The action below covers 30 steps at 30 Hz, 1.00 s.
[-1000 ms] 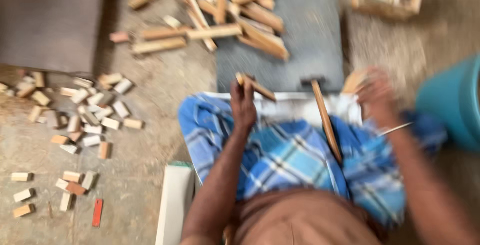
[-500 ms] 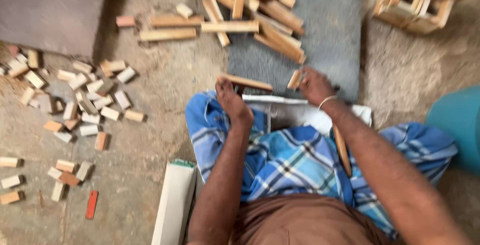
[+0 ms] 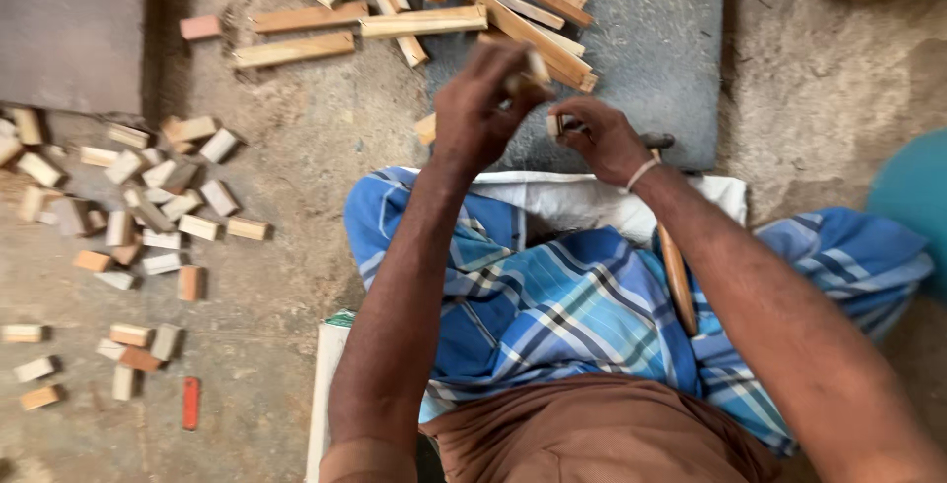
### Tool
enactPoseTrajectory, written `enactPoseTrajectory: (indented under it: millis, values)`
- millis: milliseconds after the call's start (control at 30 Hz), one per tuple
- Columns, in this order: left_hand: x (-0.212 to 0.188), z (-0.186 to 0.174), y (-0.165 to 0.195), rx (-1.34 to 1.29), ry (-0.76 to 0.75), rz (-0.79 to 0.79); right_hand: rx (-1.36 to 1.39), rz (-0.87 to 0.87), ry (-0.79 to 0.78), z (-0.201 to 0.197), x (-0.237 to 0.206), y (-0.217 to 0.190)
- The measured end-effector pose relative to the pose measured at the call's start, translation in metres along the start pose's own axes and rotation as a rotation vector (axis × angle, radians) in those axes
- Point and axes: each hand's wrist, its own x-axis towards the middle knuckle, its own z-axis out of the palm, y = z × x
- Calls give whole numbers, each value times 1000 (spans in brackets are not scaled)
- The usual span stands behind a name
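Your left hand point(image 3: 483, 108) pinches a blurred wood piece point(image 3: 533, 67) above the grey slab point(image 3: 661, 59). Your right hand point(image 3: 602, 138) curls around something mostly hidden. A white sack point(image 3: 326, 384) is cut off below.

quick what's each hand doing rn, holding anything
Left hand: closed on a small wooden piece at the fingertips.
Right hand: closed on a small wooden block.

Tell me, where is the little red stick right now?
The red stick lies on the dusty floor at the lower left of the head view, just right of the scattered small wooden blocks.
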Motion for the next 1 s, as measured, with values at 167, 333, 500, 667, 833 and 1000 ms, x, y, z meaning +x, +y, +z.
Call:
enactPoseTrajectory:
  millis: [167,333,500,667,833,1000]
  values:
    - [0,2,2,314,-323,105,115,147,97,27,-13,29]
    - [-10,20,3,330,-594,-88,24,4,170,35,-17,33]
    - [-9,26,4,300,-558,-115,-49,1,173,14,-31,9]
    - [-6,33,4,386,-629,-193,-605,-41,360,-17,-110,-9]
    - [-6,35,6,420,-645,-201,230,574,318,-35,-190,2]
    - [-5,31,11,407,-640,-121,987,764,188,-45,-211,8]
